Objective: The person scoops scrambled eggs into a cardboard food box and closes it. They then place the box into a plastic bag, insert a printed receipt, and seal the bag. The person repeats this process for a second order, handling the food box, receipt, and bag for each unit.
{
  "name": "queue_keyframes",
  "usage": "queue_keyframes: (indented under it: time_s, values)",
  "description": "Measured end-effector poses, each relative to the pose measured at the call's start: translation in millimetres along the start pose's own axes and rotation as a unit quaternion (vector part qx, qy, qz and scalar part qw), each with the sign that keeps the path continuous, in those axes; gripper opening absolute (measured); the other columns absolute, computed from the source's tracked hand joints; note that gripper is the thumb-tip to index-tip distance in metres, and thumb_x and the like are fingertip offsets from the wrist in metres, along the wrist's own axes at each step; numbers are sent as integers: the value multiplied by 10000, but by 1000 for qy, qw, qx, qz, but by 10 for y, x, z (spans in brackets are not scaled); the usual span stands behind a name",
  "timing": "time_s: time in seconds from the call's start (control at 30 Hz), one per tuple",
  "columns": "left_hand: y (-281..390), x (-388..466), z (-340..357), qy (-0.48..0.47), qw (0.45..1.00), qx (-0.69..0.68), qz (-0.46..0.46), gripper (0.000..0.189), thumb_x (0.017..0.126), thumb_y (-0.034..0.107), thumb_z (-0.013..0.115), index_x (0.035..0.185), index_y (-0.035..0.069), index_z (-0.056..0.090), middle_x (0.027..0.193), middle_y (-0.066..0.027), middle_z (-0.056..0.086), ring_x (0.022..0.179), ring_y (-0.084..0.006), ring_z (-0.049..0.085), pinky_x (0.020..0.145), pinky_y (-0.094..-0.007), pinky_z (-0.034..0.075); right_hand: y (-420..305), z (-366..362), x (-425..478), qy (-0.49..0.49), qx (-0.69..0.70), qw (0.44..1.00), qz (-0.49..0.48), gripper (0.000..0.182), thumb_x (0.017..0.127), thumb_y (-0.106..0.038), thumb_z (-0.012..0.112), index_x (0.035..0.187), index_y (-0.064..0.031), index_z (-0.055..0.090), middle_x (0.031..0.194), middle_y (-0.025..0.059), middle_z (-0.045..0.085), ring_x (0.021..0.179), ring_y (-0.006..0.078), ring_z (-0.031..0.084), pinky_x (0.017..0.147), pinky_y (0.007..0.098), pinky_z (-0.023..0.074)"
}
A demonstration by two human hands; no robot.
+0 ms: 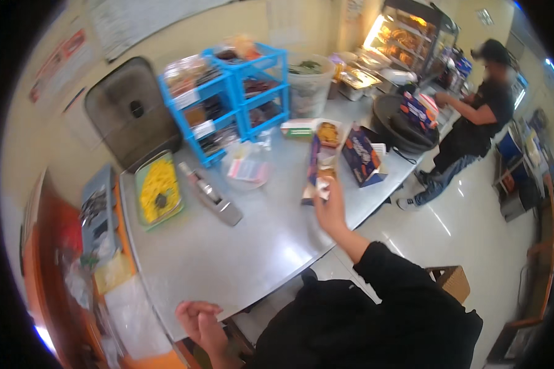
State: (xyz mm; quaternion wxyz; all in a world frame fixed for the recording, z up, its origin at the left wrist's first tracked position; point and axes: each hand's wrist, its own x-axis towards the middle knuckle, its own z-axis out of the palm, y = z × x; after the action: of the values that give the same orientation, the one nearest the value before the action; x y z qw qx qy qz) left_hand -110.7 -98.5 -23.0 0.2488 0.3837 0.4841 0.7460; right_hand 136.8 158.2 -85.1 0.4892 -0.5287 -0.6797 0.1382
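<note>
My right hand [331, 207] is over the near end of an open, long cardboard food box [310, 170]. A small white item [323, 187], perhaps paper or a packet, is pinched in its fingers; blur hides what it is. Browned food [328, 134] fills the far end of that box. Right of it stands a dark purple printed carton [362, 156] with orange spots. My left hand [202, 320] is at the table's near edge with its fingers curled together, and nothing shows in it.
On the metal table [240, 267] are a tray of yellow shreds [159, 191], a metal tape dispenser-like tool [214, 198], a plastic tub [247, 170] of packets and blue tiered baskets [244, 87]. A black round lidded appliance [392, 122] stands farther right. A co-worker [489, 92] stands beyond.
</note>
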Motion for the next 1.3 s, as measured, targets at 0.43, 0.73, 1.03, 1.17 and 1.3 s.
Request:
queue_keyframes:
  time_s: [0.43, 0.73, 1.03, 1.17, 1.3]
  values:
    - [-1326, 1333, 2695, -259, 915, 283, -124, 558, 863, 126, 627, 1345, 22, 365, 1166, -140, 558, 968, -260, 594, 834, -365, 489, 2294, -1271, 1862, -59, -204, 936, 280, 572, 783, -131, 662, 1315, -81, 458, 1058, 207, 603, 981, 350, 605, 853, 410, 464]
    - [-1686, 1512, 2628, -333, 816, 443, -167, 240, 936, 214, 479, 986, 9, 595, 732, -181, 640, 740, -327, 661, 705, -443, 484, 1867, -1188, 1391, -97, -27, 973, 206, 329, 850, -246, 574, 1101, -58, 672, 998, 220, 589, 890, 373, 621, 789, 408, 492]
    - [-1178, 821, 1493, -168, 886, 347, -257, 202, 931, 154, 491, 875, -14, 586, 620, -145, 612, 568, -275, 643, 565, -363, 490, 746, -670, 1065, -282, -180, 941, 54, 272, 844, -238, 595, 717, 2, 588, 753, 221, 597, 709, 413, 598, 628, 498, 468]
    - [-764, 670, 1223, -110, 854, 367, -352, 189, 924, 128, 508, 984, -30, 591, 796, -185, 640, 731, -254, 670, 657, -349, 506, 135, -351, 636, -425, -73, 902, -10, 291, 896, -286, 573, 854, -13, 661, 804, 208, 597, 705, 406, 595, 640, 462, 486]
    - [-567, 475, 1201, -12, 869, 480, -119, 317, 927, 158, 526, 1181, -32, 537, 1108, -222, 569, 1036, -280, 593, 842, -371, 465, -404, -351, 900, -472, 107, 875, 13, 323, 861, -130, 648, 1165, -27, 618, 935, 161, 623, 852, 282, 635, 735, 356, 498]
